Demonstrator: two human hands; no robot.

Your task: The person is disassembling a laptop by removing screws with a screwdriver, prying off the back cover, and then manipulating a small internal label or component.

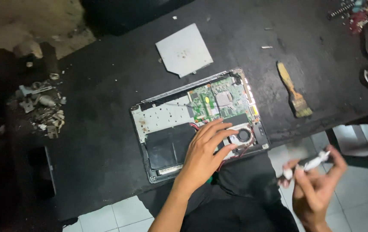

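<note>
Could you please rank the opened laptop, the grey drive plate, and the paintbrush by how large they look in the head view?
1. Opened laptop
2. Grey drive plate
3. Paintbrush

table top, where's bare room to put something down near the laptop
Bare table lies left of the laptop, between it and the scrap pile. More lies above it, between the grey plate and the brush. Crowded: the top right corner, and the laptop itself, where the left hand rests.
</note>
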